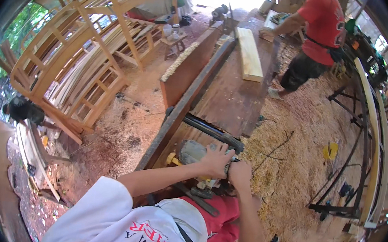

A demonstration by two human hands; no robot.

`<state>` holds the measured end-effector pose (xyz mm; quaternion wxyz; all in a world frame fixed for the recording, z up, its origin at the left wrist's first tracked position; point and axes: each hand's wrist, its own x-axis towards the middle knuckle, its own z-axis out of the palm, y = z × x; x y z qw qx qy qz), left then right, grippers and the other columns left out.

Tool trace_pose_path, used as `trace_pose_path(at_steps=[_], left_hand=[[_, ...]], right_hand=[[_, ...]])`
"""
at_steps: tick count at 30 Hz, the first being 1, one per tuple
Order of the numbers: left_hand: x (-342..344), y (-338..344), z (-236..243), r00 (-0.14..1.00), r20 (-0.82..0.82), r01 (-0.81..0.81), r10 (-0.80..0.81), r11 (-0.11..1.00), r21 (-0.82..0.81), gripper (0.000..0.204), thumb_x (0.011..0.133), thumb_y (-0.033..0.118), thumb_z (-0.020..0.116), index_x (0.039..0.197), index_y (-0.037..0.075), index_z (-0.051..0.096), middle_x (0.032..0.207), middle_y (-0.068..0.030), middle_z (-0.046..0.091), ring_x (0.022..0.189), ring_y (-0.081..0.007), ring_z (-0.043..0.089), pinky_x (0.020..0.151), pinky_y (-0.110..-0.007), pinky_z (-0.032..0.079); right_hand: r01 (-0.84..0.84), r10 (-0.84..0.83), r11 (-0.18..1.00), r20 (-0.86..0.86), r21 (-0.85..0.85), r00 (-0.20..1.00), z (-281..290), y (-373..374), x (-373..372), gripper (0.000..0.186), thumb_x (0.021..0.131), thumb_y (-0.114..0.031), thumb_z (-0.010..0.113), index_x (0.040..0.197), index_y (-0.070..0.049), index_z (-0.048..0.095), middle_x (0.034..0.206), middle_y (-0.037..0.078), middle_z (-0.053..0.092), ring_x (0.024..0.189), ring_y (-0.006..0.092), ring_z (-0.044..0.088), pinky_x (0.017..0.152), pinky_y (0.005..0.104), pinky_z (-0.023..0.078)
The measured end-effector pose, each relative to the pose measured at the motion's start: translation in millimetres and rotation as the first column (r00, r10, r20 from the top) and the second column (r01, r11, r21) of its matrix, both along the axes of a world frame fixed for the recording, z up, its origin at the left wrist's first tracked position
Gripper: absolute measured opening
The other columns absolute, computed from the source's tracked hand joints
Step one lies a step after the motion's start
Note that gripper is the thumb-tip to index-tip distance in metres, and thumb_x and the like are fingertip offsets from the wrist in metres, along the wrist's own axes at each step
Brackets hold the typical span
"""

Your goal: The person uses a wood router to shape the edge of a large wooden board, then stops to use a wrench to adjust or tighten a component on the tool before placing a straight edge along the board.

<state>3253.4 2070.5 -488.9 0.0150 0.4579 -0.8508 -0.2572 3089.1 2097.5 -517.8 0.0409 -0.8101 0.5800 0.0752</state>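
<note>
My left hand point(217, 160) lies on a grey, rounded machine body point(192, 152) with yellow parts, its fingers spread. Beside it, my right hand point(239, 174) is closed at the body's right end; its fingers hide what they grip. A dark cylinder point(212, 131) runs across a gap in the long brown machine table point(227, 101), just beyond my hands. Along the table's left side stands a long dark fence point(186, 103). Close to my waist is a flat dark metal bar point(197, 200).
A pale plank point(249, 56) lies on the table's far part. Beyond it stands a co-worker in a red shirt point(320, 28), one hand on the table. Wooden frames point(68, 56) stand left; a curved rack with long strips point(367, 139) stands right. Wood shavings point(284, 163) cover the floor.
</note>
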Motion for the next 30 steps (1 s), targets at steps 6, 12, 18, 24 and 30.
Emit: trace_pose_path(at_steps=[6,12,18,24,30], left_hand=[[-7.5,-5.7,-1.3,0.999,0.023,0.047,-0.047,0.999,0.01,0.097,0.065,0.04,0.078,0.145,0.007,0.036,0.146,-0.0263,0.039,0.138,-0.0446,0.037,0.099,-0.076,0.031],[-29.6,-1.8,2.8,0.991,-0.127,0.051,-0.048,0.998,0.022,0.091,0.063,0.037,0.08,0.14,0.008,0.04,0.145,-0.0248,0.04,0.135,-0.0454,0.041,0.103,-0.071,0.033],[-20.6,-3.6,-1.5,0.999,0.034,-0.038,0.038,0.999,-0.003,0.093,0.059,0.039,0.086,0.133,0.007,0.04,0.134,-0.0227,0.042,0.132,-0.0449,0.04,0.097,-0.065,0.04],[-25.5,2.7,5.7,0.999,-0.036,-0.002,-0.001,0.998,-0.065,0.087,0.059,0.04,0.088,0.124,0.006,0.042,0.126,-0.0195,0.043,0.125,-0.0427,0.041,0.092,-0.066,0.04],[-17.5,-2.5,-6.4,0.997,-0.077,-0.004,0.005,1.0,0.012,0.089,0.056,0.039,0.091,0.124,0.008,0.042,0.127,-0.0204,0.042,0.126,-0.0442,0.04,0.092,-0.067,0.038]], right_hand=[[0.131,-0.133,0.988,-0.017,-0.085,0.991,0.3,3.0,6.7,0.017,0.083,-0.019,0.062,0.076,-0.014,0.076,0.075,0.008,0.073,0.076,0.025,0.071,0.077,0.0412,0.048],[0.407,-0.391,0.91,0.168,-0.078,0.905,-55.7,-1.8,-8.1,0.018,0.087,-0.022,0.06,0.085,-0.013,0.076,0.078,0.009,0.073,0.078,0.0261,0.072,0.075,0.0453,0.052],[0.241,-0.241,0.97,-0.006,-0.041,0.97,-4.9,3.9,8.4,0.019,0.087,-0.021,0.061,0.089,-0.013,0.078,0.084,0.008,0.074,0.092,0.0245,0.07,0.081,0.0438,0.051],[0.266,-0.27,0.96,0.04,0.082,0.962,-10.1,-4.4,3.1,0.018,0.085,-0.021,0.063,0.08,-0.013,0.078,0.08,0.011,0.073,0.091,0.0285,0.069,0.081,0.0421,0.048],[0.209,-0.208,0.973,0.018,-0.099,0.978,-36.1,-3.1,9.5,0.019,0.081,-0.024,0.064,0.078,-0.011,0.077,0.08,0.011,0.074,0.09,0.0265,0.069,0.08,0.0431,0.049]])
